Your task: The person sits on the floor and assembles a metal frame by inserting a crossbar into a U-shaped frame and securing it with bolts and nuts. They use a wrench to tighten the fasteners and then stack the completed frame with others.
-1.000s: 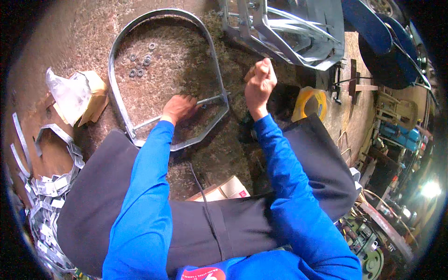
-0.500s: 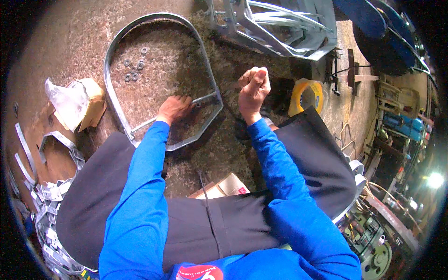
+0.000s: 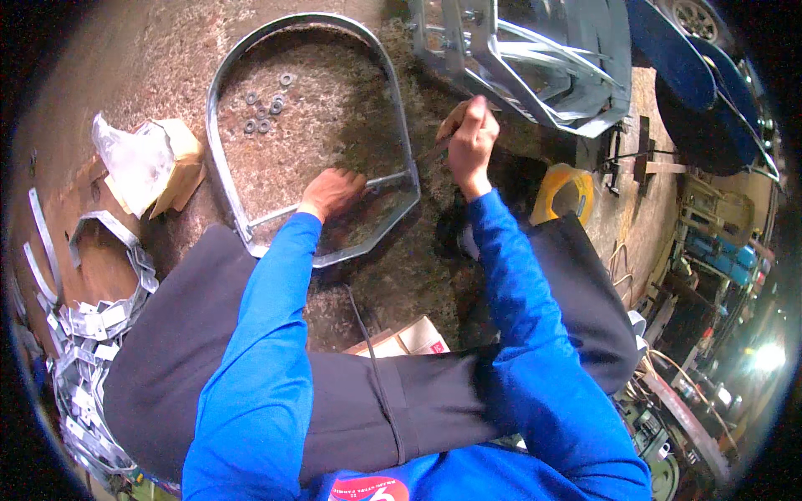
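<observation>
A D-shaped hoop of flat grey metal [image 3: 408, 138] lies on the ground in front of my knees. A thin metal rod [image 3: 280, 214] runs across its near part. My left hand [image 3: 332, 194] is closed around this rod near its right end, its fingertips partly hidden. Several small metal nuts or washers [image 3: 276, 106] lie loose inside the hoop. To the right of the hoop, my right hand [image 3: 473, 144] is raised with its fingers pressed together. What it holds, if anything, is too dark to make out.
Stacked metal frames [image 3: 576, 100] stand just beyond my right hand. A yellow roll [image 3: 565, 192] sits by my right knee. An open cardboard box with clear plastic [image 3: 154, 163] stands left of the hoop. Bent metal strips [image 3: 88, 351] pile up beside my left leg.
My right hand has moved slightly away from me and turned, its fingers still closed. My left hand stays on the rod. The whole view has shifted a little.
</observation>
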### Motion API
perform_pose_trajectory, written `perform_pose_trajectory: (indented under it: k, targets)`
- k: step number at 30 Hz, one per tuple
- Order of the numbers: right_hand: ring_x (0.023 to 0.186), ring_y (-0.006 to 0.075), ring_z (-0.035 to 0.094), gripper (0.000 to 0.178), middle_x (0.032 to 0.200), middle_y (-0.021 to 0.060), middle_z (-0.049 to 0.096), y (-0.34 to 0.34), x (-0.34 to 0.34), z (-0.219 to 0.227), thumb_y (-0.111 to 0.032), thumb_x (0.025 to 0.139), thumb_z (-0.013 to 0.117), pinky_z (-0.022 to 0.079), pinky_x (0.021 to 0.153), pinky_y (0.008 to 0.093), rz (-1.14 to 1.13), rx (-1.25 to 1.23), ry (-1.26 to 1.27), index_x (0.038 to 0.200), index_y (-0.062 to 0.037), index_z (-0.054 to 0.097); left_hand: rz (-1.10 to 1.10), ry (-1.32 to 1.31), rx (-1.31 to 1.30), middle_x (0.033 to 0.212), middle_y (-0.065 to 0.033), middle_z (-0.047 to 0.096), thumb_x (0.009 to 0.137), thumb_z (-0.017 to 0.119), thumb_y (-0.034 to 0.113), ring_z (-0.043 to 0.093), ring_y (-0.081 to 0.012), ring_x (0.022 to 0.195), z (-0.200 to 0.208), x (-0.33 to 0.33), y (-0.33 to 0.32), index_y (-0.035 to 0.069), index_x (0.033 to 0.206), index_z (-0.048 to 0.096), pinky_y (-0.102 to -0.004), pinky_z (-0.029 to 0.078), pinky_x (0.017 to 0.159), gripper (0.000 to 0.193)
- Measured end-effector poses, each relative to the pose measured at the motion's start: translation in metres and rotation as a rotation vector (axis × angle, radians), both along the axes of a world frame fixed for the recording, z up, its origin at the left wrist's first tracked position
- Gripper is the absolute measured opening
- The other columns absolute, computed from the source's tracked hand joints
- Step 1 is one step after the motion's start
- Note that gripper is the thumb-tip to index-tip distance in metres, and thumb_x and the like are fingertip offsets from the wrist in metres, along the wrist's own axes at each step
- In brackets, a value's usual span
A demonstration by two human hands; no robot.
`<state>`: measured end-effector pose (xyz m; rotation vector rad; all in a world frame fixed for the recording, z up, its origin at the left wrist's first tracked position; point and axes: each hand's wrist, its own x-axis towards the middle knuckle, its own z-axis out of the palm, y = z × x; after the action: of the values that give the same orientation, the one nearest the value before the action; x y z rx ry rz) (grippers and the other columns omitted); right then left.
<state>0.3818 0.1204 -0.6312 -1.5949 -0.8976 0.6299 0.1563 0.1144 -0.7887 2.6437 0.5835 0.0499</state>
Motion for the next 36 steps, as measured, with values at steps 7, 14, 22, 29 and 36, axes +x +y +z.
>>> perform_pose_trajectory:
  k: [7, 14, 22, 29, 36]
  targets:
    - [0.053, 0.0107, 0.038, 0.044, 0.057, 0.0044, 0.045, 0.025, 0.027, -0.062, -0.033, 0.093, 0.038, 0.034, 0.049, 0.0283, -0.046, 0.048, -0.282, 0.063, -0.0021, 0.043, 0.004, -0.024, 0.005, 0.077, -0.0078, 0.059, 0.084, 0.049, 0.025, 0.060, -0.0247, 0.076, -0.005, 0.002, 0.001, 0.009, 0.081, 0.055, -0.0362, 0.048, 0.066, 0.018]
    - [0.064, 0.0284, 0.053, 0.031, 0.076, 0.0119, 0.059, 0.077, 0.018, -0.088, -0.024, 0.092, 0.039, 0.043, 0.055, 0.0359, 0.176, -0.238, -0.403, 0.084, 0.0014, 0.055, 0.029, 0.028, -0.022, 0.076, -0.0082, 0.059, 0.087, 0.046, 0.029, 0.060, -0.0250, 0.075, -0.003, -0.004, -0.003, 0.009, 0.080, 0.056, -0.0360, 0.048, 0.066, 0.023]
    - [0.084, 0.0386, 0.057, 0.034, 0.097, 0.0224, 0.059, 0.104, -0.006, -0.123, -0.029, 0.090, 0.038, 0.048, 0.071, 0.0437, 0.374, -0.363, -1.000, 0.103, -0.0043, 0.058, -0.020, 0.178, -0.096, 0.078, -0.0091, 0.061, 0.084, 0.048, 0.029, 0.061, -0.0266, 0.072, 0.002, -0.003, -0.002, 0.010, 0.091, 0.056, -0.0384, 0.049, 0.060, 0.022]
    - [0.052, 0.0180, 0.039, 0.039, 0.056, 0.0117, 0.042, 0.119, -0.072, 0.021, -0.028, 0.095, 0.036, 0.037, 0.052, 0.0334, 0.192, -0.006, -0.444, 0.070, -0.0007, 0.048, 0.209, 0.097, -0.178, 0.075, -0.0099, 0.061, 0.084, 0.049, 0.041, 0.061, -0.0279, 0.072, 0.028, -0.007, 0.000, 0.009, 0.082, 0.058, -0.0399, 0.049, 0.062, 0.033]
    - [0.055, 0.0094, 0.031, 0.039, 0.057, -0.0004, 0.036, 0.086, -0.199, 0.032, -0.030, 0.096, 0.035, 0.031, 0.050, 0.0292, 0.444, -0.016, -0.023, 0.070, -0.0040, 0.044, 0.570, -0.182, 0.063, 0.075, -0.0080, 0.056, 0.083, 0.053, 0.037, 0.057, -0.0225, 0.079, 0.008, -0.060, -0.045, 0.010, 0.080, 0.057, -0.0359, 0.045, 0.069, 0.028]
